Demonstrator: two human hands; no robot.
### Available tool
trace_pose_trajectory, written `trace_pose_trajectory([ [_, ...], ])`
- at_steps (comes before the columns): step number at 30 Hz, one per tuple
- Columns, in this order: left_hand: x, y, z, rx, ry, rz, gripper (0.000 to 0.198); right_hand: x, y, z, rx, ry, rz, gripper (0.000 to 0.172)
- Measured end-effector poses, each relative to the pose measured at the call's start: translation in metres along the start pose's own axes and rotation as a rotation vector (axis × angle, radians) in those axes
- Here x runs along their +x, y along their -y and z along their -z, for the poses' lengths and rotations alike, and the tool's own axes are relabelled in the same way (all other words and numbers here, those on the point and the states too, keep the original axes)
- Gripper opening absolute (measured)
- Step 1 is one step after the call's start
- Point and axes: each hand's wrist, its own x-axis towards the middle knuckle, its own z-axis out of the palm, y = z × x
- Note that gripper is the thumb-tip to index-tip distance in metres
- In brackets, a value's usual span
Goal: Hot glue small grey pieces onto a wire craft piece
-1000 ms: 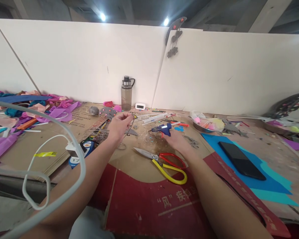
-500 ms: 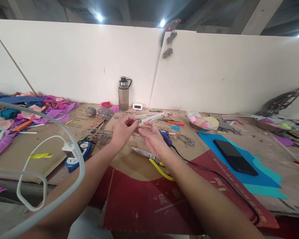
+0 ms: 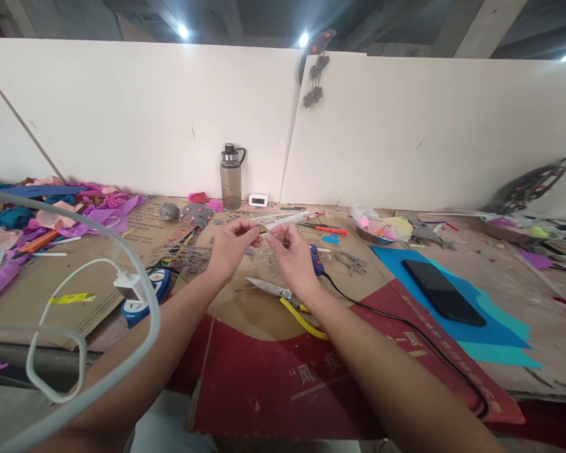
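Note:
Between my fingertips is a thin, dark, wire-like strand (image 3: pixel 265 230), small and partly covered by the fingers. My left hand (image 3: pixel 231 250) pinches one end between thumb and forefinger. Opposite it, my right hand (image 3: pixel 293 257) is also closed in a pinch on the strand, a little to the right. Below the hands lie yellow-handled shears (image 3: pixel 305 319) with the blades pointing left. Just right of my right hand is a blue tool (image 3: pixel 316 261) with a black cord, its front hidden by the hand. A tangle of grey wire (image 3: pixel 188 261) lies left of my left hand.
A water bottle (image 3: pixel 231 179) and a small white clock (image 3: pixel 258 200) stand at the back. Left are a tape measure (image 3: pixel 158 280), a white charging plug (image 3: pixel 129 286) and coloured scraps (image 3: pixel 66 217). A black phone (image 3: pixel 441 290) rests on blue sheets (image 3: pixel 495 336) at right.
My right hand has turned and its fingers have closed into a pinch near my left fingertips. The strand between both hands is now easier to see. The view has shifted slightly.

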Motion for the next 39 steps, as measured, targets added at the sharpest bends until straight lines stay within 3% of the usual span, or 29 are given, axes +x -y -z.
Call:
trace_pose_trajectory([
  [12,0.001,-0.001,-0.002,-0.023,-0.005,0.017,0.017,-0.004,0.012,0.000,-0.027,-0.011,0.019,0.016],
  [26,0.000,0.002,-0.003,-0.046,0.056,0.073,0.012,0.001,0.008,0.000,-0.067,-0.093,-0.025,0.024],
  [35,-0.001,-0.005,-0.004,-0.158,0.178,0.145,0.010,0.001,0.008,0.004,-0.079,-0.131,-0.059,0.021],
  [39,-0.002,-0.007,-0.002,-0.208,0.234,0.185,0.013,0.002,0.010,0.006,-0.037,-0.085,-0.093,0.022],
])
